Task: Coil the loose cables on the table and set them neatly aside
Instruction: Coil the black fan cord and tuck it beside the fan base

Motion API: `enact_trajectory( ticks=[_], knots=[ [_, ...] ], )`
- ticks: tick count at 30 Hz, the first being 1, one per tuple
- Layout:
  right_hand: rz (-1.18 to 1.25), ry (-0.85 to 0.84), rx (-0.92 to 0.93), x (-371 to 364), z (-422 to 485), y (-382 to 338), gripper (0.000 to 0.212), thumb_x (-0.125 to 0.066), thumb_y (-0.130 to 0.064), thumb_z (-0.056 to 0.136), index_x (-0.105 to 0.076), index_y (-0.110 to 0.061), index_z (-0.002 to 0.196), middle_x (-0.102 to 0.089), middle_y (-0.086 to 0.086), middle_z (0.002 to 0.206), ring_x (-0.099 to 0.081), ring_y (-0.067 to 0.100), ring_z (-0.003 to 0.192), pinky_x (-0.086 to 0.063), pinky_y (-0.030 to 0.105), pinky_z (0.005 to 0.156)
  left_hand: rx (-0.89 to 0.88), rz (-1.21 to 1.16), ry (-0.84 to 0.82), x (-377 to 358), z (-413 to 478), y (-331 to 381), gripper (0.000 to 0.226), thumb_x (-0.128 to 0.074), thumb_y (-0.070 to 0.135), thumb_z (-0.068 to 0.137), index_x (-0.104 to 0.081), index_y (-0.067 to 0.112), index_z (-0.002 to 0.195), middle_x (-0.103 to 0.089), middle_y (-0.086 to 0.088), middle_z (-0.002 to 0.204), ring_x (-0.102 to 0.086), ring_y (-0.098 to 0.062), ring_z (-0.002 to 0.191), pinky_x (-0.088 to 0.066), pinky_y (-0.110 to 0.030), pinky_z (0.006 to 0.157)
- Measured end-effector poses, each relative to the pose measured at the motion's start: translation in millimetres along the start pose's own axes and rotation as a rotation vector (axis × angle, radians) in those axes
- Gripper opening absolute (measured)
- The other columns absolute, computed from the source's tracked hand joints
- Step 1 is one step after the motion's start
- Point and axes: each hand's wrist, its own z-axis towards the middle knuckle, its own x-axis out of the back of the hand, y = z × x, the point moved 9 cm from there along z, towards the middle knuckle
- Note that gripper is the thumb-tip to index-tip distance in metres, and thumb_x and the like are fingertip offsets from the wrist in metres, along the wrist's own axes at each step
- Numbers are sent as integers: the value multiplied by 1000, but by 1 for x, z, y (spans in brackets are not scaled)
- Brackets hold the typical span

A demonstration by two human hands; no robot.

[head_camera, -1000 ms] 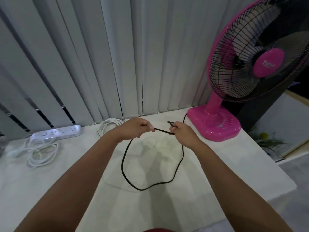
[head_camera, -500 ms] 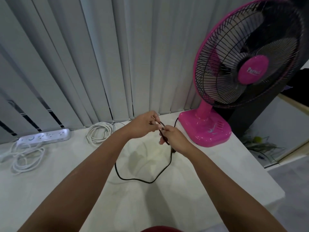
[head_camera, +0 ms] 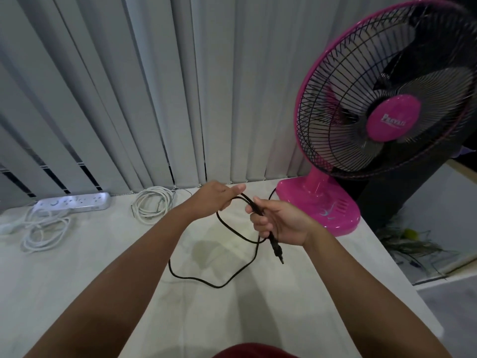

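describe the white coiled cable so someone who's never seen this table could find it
Start at the pink fan and follow the blinds leftward. The white coiled cable lies beside the power strip, a neat separate ring, unlike the strip's own sprawling cord.

Only one bit of readable text here

The pink fan (head_camera: 387, 99) has a white brand word on its round pink hub badge (head_camera: 393, 117), looks like "Prevail" but it's too blurry to be sure. A smaller line sits underneath, unreadable.

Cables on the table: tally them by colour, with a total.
Black: 1, the black cable held in both hands.
White: 2, the white coil and the power strip's white cord.
Total: 3
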Motion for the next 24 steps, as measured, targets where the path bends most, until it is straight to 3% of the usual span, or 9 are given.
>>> enact_trajectory(
  ticks=[3, 5, 9, 12, 14, 19, 24],
  knots=[
    [146, -76, 33, -8, 5, -8, 23, -49, -33, 94, -57, -15, 82, -34, -10, 47, -29, 2, 35, -28, 15, 35, 64, -126, -14, 5, 1, -1, 68, -47, 81, 74, -50, 20, 44, -44, 7, 41, -38, -8, 41, -32, -24, 51],
    [244, -92, 83, -11, 11, -20, 21, -48, -28, 94, -55, -14, 80, -33, -10, 46, -26, 2, 33, -24, 14, 32, 108, -191, -29, 8, 2, -7, 67, -40, 80, 78, -61, 21, 57, -47, 8, 43, -39, -8, 42, -32, -23, 49],
    [288, -77, 186, -10, 21, -51, 18, -45, -26, 93, -50, -14, 80, -33, -9, 45, -13, 5, 38, -19, 13, 33, 197, -403, 10, 5, -1, -32, 53, -40, 67, 89, -60, 21, 73, -58, 9, 56, -45, -6, 46, -36, -20, 48],
    [313, -62, 258, -3, 24, -74, 19, -41, -25, 94, -49, -14, 81, -32, -9, 44, -12, 4, 39, -19, 14, 33, 227, -815, -115, -14, -11, -45, 33, -54, 53, 89, -62, 22, 80, -62, 6, 75, -55, -6, 62, -47, -19, 58],
    [357, -76, 298, 3, 23, -86, 21, -39, -24, 96, -49, -14, 81, -33, -8, 44, -13, 4, 39, -20, 14, 34, 240, -963, -196, -23, -20, -52, 24, -64, 47, 83, -66, 23, 81, -62, 5, 78, -60, -7, 69, -53, -21, 71],
    [610, -189, 364, 16, 15, -106, 21, -38, -20, 93, -51, -12, 79, -27, -7, 47, -17, 3, 38, -23, 15, 35, 352, -993, -233, -45, -40, -90, 14, -66, 35, 83, -71, 22, 85, -65, 4, 80, -65, -8, 76, -52, -30, 86],
    [661, -68, 463, 43, 8, -119, 25, -37, -19, 94, -52, -12, 77, -33, -7, 45, -19, 5, 35, -21, 13, 37, 546, -1112, -92, -66, -65, -147, 16, -70, 21, 78, -68, 15, 93, -69, -1, 83, -70, -13, 83, -54, -34, 85]
  ],
)
